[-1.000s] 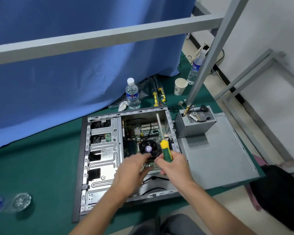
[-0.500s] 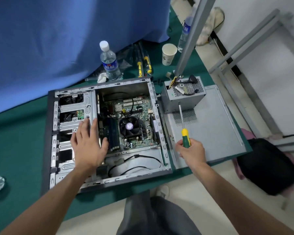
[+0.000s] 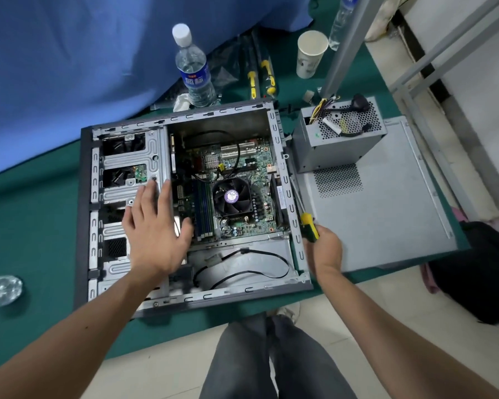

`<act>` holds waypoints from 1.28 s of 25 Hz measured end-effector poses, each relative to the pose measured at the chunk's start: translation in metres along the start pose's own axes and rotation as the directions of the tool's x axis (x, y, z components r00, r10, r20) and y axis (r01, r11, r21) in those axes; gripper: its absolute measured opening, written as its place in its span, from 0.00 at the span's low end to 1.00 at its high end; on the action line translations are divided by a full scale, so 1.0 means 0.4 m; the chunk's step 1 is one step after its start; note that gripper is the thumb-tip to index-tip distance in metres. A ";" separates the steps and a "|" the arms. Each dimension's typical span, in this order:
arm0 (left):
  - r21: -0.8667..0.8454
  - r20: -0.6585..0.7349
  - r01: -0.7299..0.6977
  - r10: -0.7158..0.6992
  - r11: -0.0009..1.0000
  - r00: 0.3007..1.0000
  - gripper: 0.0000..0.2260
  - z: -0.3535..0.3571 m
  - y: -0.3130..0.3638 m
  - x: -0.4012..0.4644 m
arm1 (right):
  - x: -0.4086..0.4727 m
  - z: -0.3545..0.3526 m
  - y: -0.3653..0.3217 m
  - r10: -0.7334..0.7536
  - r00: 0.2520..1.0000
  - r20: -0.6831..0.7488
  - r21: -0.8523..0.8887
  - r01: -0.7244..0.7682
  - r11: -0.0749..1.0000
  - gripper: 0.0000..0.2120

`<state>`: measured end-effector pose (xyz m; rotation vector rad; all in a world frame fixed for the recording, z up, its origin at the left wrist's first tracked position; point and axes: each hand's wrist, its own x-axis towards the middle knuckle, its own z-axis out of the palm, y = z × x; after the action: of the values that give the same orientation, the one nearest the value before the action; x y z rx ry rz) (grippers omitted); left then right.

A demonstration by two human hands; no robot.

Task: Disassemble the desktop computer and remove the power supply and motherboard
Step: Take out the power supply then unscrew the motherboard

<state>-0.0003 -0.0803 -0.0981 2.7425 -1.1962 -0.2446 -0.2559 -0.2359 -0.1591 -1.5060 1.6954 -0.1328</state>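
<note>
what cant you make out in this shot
Head view only:
- Left hand covers part of the drive cage and the motherboard's left edge, so any screws there are hidden.
- Screwdriver tip: thin, lost against the case rail.
- Glass thing at the left edge: blurred, cut off.
- Far bottle: cut by the top edge and a post.
- Board lettering: too small.

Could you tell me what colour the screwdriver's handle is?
Yellow and green, on the screwdriver in the head view.
</note>
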 end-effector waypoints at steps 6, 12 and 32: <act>0.014 0.015 0.004 -0.004 1.000 1.000 0.35 0.002 -0.002 0.001 | -0.076 -0.107 0.025 -0.008 0.994 -0.105 0.262 0.036 0.964 0.06; -0.002 0.033 0.001 -0.001 1.000 0.999 0.35 -0.005 -0.005 -0.001 | -0.133 -0.164 -0.073 -0.178 0.981 -0.078 0.264 0.192 0.945 0.10; -0.190 0.016 -0.295 0.304 0.936 0.953 0.21 -0.054 -0.140 -0.065 | -0.321 0.049 -0.315 -0.346 0.935 0.076 0.538 0.254 0.804 0.05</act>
<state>0.0267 -0.0220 -0.0854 2.3690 -1.4991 -0.3634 -0.1566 -0.1513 -0.0336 -1.3082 1.1420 -0.5738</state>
